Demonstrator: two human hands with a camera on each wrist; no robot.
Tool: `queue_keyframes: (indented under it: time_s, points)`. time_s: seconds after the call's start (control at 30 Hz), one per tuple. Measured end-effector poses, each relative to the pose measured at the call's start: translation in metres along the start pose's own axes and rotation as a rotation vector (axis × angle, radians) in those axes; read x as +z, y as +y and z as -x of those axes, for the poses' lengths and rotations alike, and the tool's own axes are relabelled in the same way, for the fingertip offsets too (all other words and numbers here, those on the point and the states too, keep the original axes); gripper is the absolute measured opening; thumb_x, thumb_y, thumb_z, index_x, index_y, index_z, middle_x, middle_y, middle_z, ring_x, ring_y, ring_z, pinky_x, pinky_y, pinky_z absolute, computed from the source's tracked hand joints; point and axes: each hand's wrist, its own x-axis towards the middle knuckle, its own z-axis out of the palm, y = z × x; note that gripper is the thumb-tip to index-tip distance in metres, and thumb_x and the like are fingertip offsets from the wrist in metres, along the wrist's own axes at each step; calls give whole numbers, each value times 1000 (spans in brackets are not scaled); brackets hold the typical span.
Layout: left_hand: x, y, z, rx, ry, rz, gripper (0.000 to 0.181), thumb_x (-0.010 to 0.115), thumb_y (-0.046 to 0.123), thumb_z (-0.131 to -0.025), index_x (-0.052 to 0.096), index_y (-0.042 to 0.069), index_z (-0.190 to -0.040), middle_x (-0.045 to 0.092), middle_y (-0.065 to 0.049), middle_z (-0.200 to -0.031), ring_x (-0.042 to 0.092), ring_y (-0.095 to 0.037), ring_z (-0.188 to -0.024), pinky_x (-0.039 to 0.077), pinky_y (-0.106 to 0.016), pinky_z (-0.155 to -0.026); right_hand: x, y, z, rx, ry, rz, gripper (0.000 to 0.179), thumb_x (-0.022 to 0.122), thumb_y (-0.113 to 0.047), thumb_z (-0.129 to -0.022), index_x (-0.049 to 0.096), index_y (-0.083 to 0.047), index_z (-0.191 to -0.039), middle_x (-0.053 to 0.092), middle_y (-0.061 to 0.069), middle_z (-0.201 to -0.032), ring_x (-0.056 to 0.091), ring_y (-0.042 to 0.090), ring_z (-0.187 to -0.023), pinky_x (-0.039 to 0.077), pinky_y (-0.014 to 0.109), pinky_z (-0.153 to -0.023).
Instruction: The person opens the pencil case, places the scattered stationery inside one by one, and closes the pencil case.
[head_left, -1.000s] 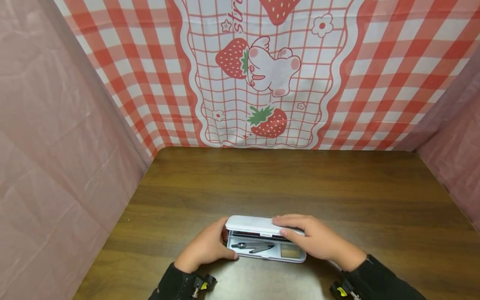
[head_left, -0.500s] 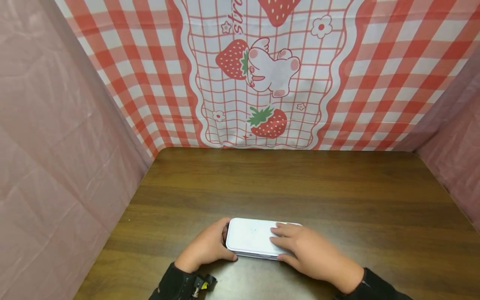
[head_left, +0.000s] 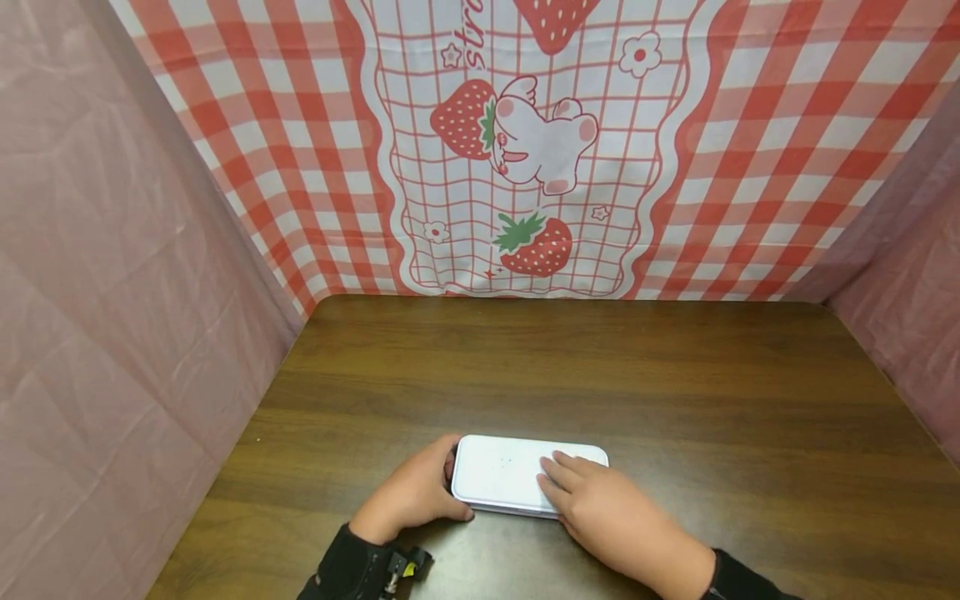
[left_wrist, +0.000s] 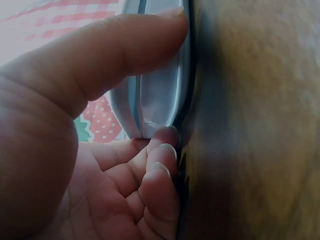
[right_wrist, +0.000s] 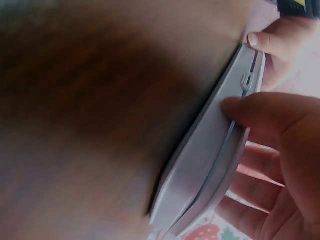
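A white pencil case [head_left: 498, 475] lies flat on the wooden table with its lid down. My left hand [head_left: 412, 492] grips its left end, the thumb along the front side and the other fingers curled at the end and behind, as the left wrist view shows. My right hand [head_left: 622, 521] rests on the right part of the lid with fairly straight fingers. In the right wrist view its thumb [right_wrist: 245, 110] touches the front side of the case, near a small latch [right_wrist: 247, 80]. A thin seam runs between lid and base. The contents are hidden.
The brown wooden table [head_left: 570, 367] extends behind and to both sides of the case. At its back edge hangs a red-and-white checked cloth [head_left: 300, 167] with strawberries. Pink curtains [head_left: 112, 292] hang at the left and right.
The pencil case lid, partly raised a second ago over a compass and other items, has come down. My right hand has moved toward me over the lid. My left hand has stayed put.
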Motion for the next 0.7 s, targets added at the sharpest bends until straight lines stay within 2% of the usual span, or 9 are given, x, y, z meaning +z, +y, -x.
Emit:
queue_keyframes:
  time_s: [0.07,0.17,0.33,0.53,0.7]
  points:
    - [0,0,0,-2,0,-2,94,98,16,-64,49,2,-143,63,-2,-104,58,-18,-91,48,-44,-84,0,-4,-1,-12,9,63,36,78,-14,-88,74,-2,-121,69,15,-127,65,31,-119,56,42,-92]
    - [1,-1,-1,-3,1,-13,94,97,16,-64,49,2,-144,64,-5,-112,58,-18,-97,48,-45,-89,-4,-11,-1,-13,-39,139,34,71,-9,-91,72,0,-124,67,17,-130,64,33,-120,55,41,-93]
    - [1,-3,-2,8,0,-24,95,97,22,-64,49,4,-145,63,-6,-124,58,-18,-105,47,-44,-95,-5,-19,-1,1,-112,170,35,67,-8,-94,69,3,-127,64,21,-133,63,36,-121,54,43,-96]
    - [1,-4,-2,30,-14,-19,93,91,44,-75,48,4,-147,62,0,-115,59,-15,-96,49,-40,-85,-3,-22,-2,10,-112,174,35,66,-8,-93,68,6,-125,63,24,-131,63,38,-120,54,44,-96]
    - [1,-1,-1,19,-10,-31,88,89,45,-78,49,3,-144,61,0,-108,57,-16,-92,48,-40,-82,-3,-24,-1,3,-124,184,35,63,-8,-94,68,7,-125,63,25,-130,63,40,-120,54,45,-96]
